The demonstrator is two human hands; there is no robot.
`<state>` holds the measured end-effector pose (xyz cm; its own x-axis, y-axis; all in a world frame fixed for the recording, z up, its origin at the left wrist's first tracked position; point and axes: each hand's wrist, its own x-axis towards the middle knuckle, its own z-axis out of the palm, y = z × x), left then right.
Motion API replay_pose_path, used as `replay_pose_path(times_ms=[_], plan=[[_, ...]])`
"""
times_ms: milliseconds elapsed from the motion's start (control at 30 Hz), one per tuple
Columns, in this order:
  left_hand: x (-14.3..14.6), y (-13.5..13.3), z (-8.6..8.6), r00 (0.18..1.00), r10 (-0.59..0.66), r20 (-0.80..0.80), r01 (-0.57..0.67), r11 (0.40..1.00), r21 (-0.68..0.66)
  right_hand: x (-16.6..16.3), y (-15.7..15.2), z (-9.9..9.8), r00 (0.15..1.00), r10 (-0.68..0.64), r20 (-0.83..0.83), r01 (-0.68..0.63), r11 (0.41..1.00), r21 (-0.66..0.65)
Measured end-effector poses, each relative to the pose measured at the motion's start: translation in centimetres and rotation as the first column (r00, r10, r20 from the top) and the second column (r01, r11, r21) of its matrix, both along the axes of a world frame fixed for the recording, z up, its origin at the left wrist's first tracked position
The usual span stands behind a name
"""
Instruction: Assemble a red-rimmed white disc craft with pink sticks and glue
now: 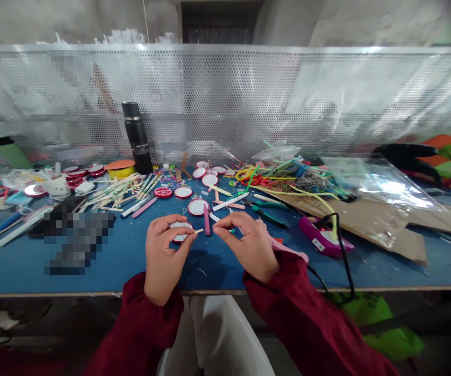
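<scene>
Above the front of the blue table, my left hand (166, 250) pinches a short pale stick (199, 231) between thumb and forefinger. Its tip points toward my right hand (251, 243), whose thumb and fingertips are pressed together a short gap away. What the right fingers hold, if anything, is too small to make out. A white disc with a red rim (180, 230) lies behind the left fingers, partly covered. Between and beyond the hands are a mauve stick (206, 222) and another red-rimmed white disc (198, 207). A pink object (292, 252) lies partly hidden by my right wrist.
Teal-handled pliers (268, 215) and a purple power strip (323, 239) with cables lie at the right, near cardboard (382, 222). A black bottle (137, 138) stands by the perforated metal panel (225, 94). Many pale sticks (119, 192) are piled at the left.
</scene>
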<state>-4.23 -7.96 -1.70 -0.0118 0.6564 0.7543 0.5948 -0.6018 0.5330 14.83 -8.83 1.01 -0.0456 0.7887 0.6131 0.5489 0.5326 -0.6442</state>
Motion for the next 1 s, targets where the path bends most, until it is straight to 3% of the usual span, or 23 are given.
replay_pose_path(times_ms=[333, 1000], plan=[[0.0, 0.0, 0.1, 1.0, -0.005, -0.001, 0.005, 1.0, -0.028, -1.3, 1.1, -1.3, 0.991, 0.08, -0.106, -0.091, 0.99, -0.107], [0.0, 0.1, -0.1, 0.999, -0.042, -0.01, 0.042, 0.999, -0.031, -1.1, 1.0, -1.5, 0.982, 0.134, -0.131, -0.144, 0.987, -0.07]])
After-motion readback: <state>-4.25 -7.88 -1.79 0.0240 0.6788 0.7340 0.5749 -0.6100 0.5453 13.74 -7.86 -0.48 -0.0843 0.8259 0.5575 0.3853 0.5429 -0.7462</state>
